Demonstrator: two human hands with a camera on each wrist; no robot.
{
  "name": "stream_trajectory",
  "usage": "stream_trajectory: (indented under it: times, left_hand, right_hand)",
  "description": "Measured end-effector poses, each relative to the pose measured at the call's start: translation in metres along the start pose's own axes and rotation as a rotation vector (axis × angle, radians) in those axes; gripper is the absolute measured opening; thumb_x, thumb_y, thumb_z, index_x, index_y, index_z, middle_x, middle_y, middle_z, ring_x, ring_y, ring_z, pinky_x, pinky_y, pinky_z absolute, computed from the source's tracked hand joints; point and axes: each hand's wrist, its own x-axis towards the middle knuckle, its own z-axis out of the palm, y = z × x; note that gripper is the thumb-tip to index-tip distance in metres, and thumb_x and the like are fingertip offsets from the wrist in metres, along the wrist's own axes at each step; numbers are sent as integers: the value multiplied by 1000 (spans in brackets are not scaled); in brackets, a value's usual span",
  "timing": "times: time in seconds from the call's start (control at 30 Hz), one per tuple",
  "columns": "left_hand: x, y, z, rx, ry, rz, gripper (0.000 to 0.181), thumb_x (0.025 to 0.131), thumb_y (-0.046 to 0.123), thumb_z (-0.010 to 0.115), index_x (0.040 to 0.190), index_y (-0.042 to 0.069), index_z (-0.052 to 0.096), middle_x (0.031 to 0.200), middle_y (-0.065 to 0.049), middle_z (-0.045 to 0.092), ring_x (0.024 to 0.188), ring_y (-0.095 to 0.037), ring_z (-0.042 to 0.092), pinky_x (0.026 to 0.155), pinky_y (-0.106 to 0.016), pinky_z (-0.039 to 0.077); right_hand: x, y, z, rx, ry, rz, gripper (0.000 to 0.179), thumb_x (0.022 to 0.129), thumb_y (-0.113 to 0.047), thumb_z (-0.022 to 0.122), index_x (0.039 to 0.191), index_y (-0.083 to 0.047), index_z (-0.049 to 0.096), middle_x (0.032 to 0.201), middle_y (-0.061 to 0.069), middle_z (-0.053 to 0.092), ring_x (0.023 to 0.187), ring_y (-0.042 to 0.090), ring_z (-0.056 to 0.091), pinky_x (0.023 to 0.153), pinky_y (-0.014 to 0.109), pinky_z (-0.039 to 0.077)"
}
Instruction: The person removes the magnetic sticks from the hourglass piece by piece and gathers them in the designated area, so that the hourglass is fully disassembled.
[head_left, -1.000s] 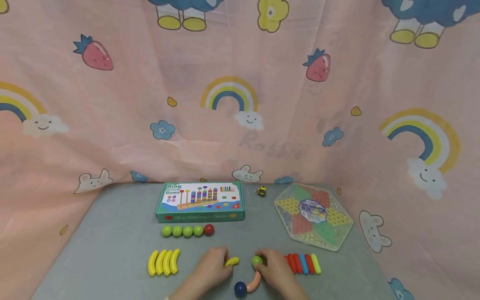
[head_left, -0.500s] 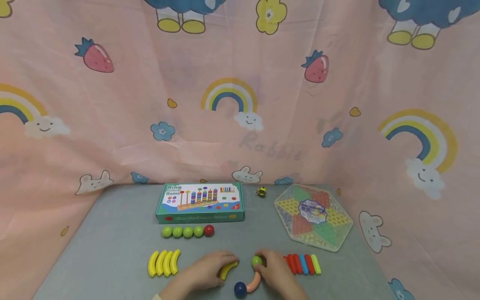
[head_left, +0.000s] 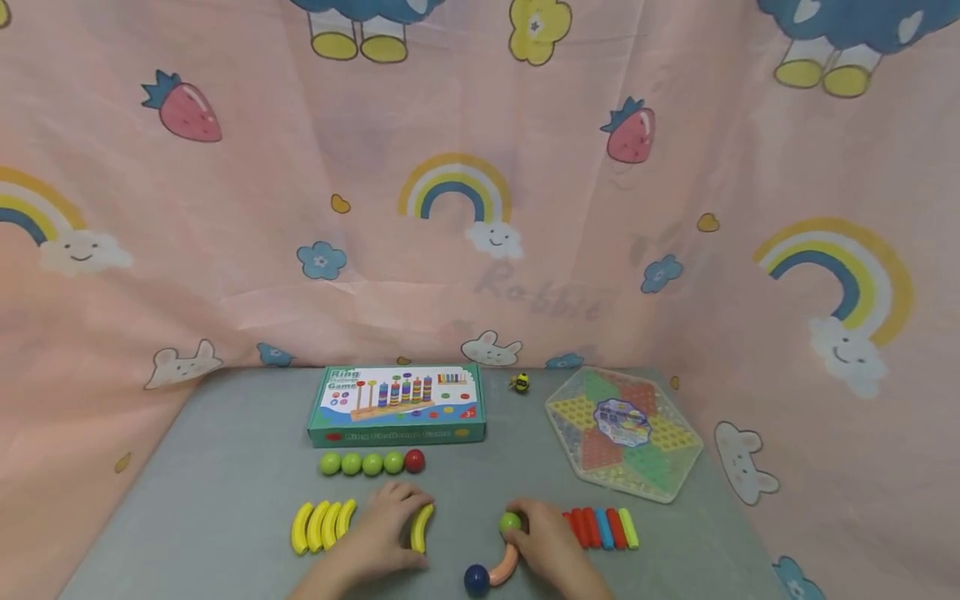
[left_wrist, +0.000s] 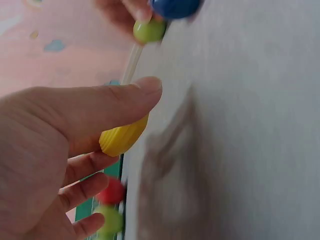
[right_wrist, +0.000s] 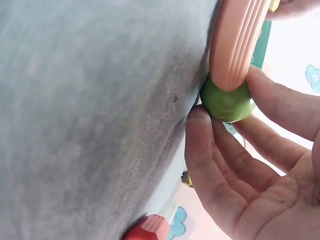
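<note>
My left hand (head_left: 378,529) pinches a yellow curved stick (head_left: 422,528) between thumb and fingers. In the left wrist view this yellow stick (left_wrist: 122,137) shows its ribbed side under the thumb, held above the grey tabletop. With the right hand (head_left: 553,543) I hold a green ball (head_left: 509,522) at the table surface. One end of a peach-coloured curved stick (head_left: 506,567) touches that ball; its other end meets a dark blue ball (head_left: 476,579). In the right wrist view, fingers surround the green ball (right_wrist: 227,106) next to the ribbed peach stick (right_wrist: 237,45).
Several yellow curved sticks (head_left: 322,527) lie left of my left hand. Beyond are a row of green balls (head_left: 372,464) with a red ball (head_left: 414,461), a game box (head_left: 397,408), a small bee figure (head_left: 521,383), a hexagonal case (head_left: 624,433) and short straight sticks (head_left: 604,528).
My left hand has moved left, away from the green ball, carrying the yellow curved stick and turning it more upright. The right hand keeps its hold on the green ball.
</note>
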Motion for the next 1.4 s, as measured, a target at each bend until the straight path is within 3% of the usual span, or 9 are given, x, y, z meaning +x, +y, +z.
stream_trajectory:
  times: [0.1,0.4,0.83,0.93,1.13,1.23,1.33,1.4]
  left_hand:
    - [-8,-8,-11,16,40,-22,75,69,45,90,133,15,64,130,2,61,124,-26,47,107,-61,36]
    - [-18,-25,-32,67,102,-58,75,66,38,93,130,11,65,126,-2,62,125,-31,48,106,-64,33]
    - [-32,-43,-34,112,71,-123,69,62,32,93,122,9,66,122,-3,61,123,-32,50,102,-62,35]
    - [-34,-43,-34,115,70,-129,70,62,32,93,123,10,66,122,-3,61,122,-31,50,100,-62,36]
    - [-36,-36,-37,73,66,-116,81,65,42,92,135,14,61,134,-7,58,130,-38,44,103,-70,30]
    - [-34,-28,-36,54,91,-76,79,70,43,90,137,16,60,137,-5,58,133,-38,43,104,-72,27]
    - [-30,-20,-32,37,107,-20,70,75,39,87,136,17,60,135,-2,59,131,-35,43,104,-71,28]
    - [-27,-16,-28,21,101,8,65,79,38,85,136,19,61,134,2,60,131,-31,44,104,-70,28]
  right_hand:
    - [1,0,0,3,8,23,29,87,-16,78,113,-5,71,110,9,70,101,28,64,88,53,52]
    - [4,-1,-3,-2,11,65,30,88,-16,77,115,-5,71,110,8,70,101,24,64,90,52,53]
    - [2,-7,-6,3,-7,109,30,88,-15,78,115,-5,70,108,7,69,99,24,62,90,52,52]
    - [2,-8,-6,11,-6,121,36,87,-16,78,120,-4,68,110,8,69,100,25,63,90,52,53]
    - [-1,-9,-6,63,22,211,65,83,-26,83,137,-2,55,114,13,68,103,28,66,88,51,55]
    - [-8,-8,-4,62,12,258,58,85,-34,81,124,3,58,98,12,67,87,24,64,74,42,55]
    - [-18,-7,2,56,-35,270,41,88,-42,76,84,-3,62,67,3,54,59,16,50,53,30,42]
    - [-24,-6,7,73,-70,255,46,88,-44,74,63,-12,53,54,-3,41,48,11,39,46,24,31]
